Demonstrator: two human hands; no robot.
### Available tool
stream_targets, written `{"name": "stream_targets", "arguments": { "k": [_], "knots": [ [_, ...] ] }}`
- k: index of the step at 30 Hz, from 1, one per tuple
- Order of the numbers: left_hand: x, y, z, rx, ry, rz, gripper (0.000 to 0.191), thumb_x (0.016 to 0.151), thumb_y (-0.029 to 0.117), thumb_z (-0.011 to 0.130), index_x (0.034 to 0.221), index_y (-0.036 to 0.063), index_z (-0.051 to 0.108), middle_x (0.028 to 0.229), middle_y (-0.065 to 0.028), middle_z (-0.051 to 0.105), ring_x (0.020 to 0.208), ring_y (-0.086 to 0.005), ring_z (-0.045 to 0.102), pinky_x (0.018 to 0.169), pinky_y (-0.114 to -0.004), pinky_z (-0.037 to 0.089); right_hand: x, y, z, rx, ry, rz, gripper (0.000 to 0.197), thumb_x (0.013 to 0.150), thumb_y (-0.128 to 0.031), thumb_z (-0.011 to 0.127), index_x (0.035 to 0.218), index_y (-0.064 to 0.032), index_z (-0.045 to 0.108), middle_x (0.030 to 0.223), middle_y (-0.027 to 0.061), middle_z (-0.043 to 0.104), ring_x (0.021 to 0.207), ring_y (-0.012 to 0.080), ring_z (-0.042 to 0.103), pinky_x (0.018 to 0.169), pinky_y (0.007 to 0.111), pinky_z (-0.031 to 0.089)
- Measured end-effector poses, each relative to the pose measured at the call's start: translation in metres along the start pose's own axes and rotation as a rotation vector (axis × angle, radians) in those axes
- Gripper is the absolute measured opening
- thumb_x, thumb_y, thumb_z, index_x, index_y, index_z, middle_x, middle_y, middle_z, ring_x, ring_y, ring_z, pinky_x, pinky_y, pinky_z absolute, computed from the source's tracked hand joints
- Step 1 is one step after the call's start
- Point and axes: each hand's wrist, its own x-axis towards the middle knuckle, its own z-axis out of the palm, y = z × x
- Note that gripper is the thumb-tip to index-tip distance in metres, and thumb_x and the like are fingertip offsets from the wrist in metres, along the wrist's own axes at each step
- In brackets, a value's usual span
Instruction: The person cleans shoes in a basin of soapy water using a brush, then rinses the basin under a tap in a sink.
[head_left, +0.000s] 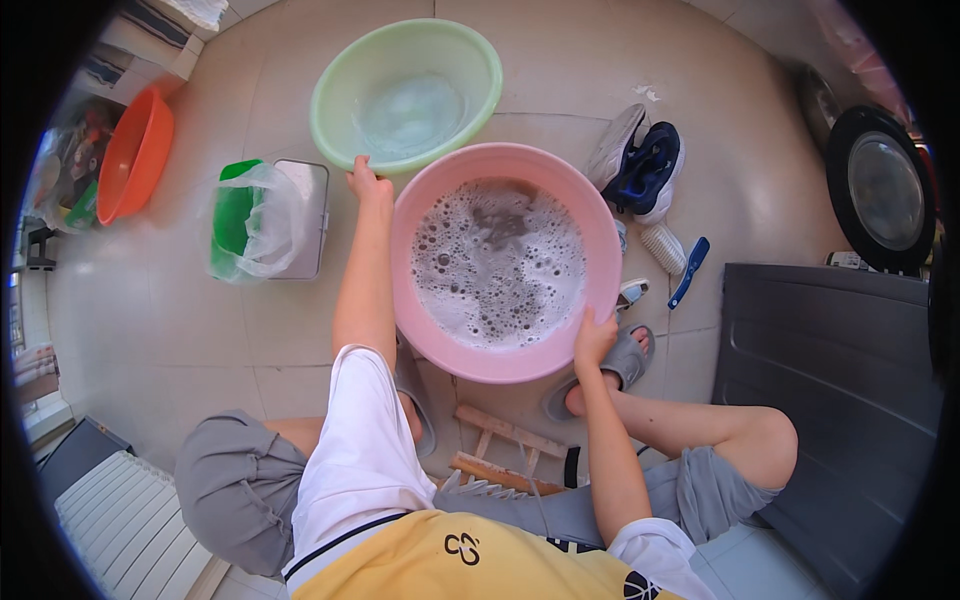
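A pink plastic basin (504, 367) stands in front of me, holding dark, foamy water (499, 262) with bubbles across it. My right hand (596, 337) grips its near right rim, the thumb over the edge. Beyond it to the left is a pale green plastic basin (409, 37) with shallow, slightly cloudy water in it. My left hand (369, 178) has hold of that basin's near rim, close to where the two basins meet. The undersides of both rims and some of my fingers are hidden.
Right of the pink basin lie dark blue and white sneakers (649, 169), a white-bristled brush (664, 249) and a blue-handled brush (688, 274). A green bin with a plastic bag (274, 225) stands left, an orange basin (135, 157) farther off. A grey appliance (825, 360) borders the right.
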Motion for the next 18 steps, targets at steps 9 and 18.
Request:
{"name": "stream_targets", "arguments": {
  "k": [9, 18],
  "knots": [
    [0.010, 0.040, 0.064, 0.277, -0.116, 0.119, 0.035, 0.066, -0.008, 0.046, 0.100, -0.0025, 0.047, 0.095, -0.0102, 0.053, 0.088, -0.0232, 0.051, 0.075, -0.039, 0.046, 0.003, -0.004, 0.003, -0.123, -0.034, 0.134, 0.038, 0.077, -0.025, 0.060, 0.096, 0.0073, 0.053, 0.084, 0.0298, 0.058, 0.081, 0.0460, 0.055, 0.072, 0.047, 0.043],
    [-0.066, 0.070, 0.184, 0.237, -0.120, 0.038, 0.035, 0.064, -0.005, 0.046, 0.099, -0.0022, 0.048, 0.097, -0.0115, 0.050, 0.092, -0.0269, 0.050, 0.081, -0.044, 0.045, 0.005, -0.018, -0.016, -0.141, -0.173, 0.323, 0.050, 0.079, -0.033, 0.056, 0.111, 0.0041, 0.044, 0.087, 0.0301, 0.057, 0.082, 0.0449, 0.055, 0.074, 0.047, 0.044]
  ]
}}
